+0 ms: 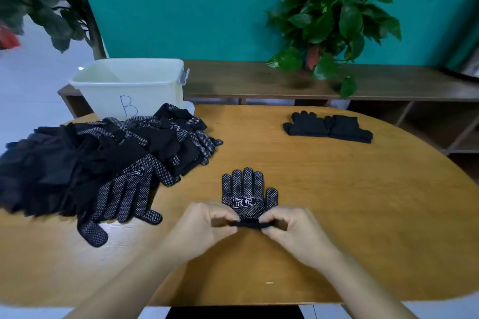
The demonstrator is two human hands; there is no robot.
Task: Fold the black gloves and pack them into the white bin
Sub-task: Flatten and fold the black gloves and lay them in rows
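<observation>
At 9 o'clock from your hands, a large heap of black gloves (98,160) lies on the wooden surface (337,202), well apart from your fingers; many of them show white dots, and one dotted glove of the heap reaches toward the near edge. At 11 o'clock, behind this heap and touching it, stands the white bin (129,85) with a blue letter B on its front wall; its inside looks empty as far as you can see.

Your left hand (199,228) pinches the left end of the cuff of one dotted glove (248,194), thumb and fingers curled together on the black edge. This glove lies flat on the surface, its fingers pointing to 12 o'clock, a white printed label on the palm. Your right hand (293,228) pinches the right end of the same cuff, so both hands are clamped on it, close together, and the cuff looks a little lifted between them.

At 1 o'clock, well apart from your hands, a small stack of folded gloves (328,127) rests on the surface. Behind it, on a low wooden shelf (233,80), stands a green plant (334,21).
</observation>
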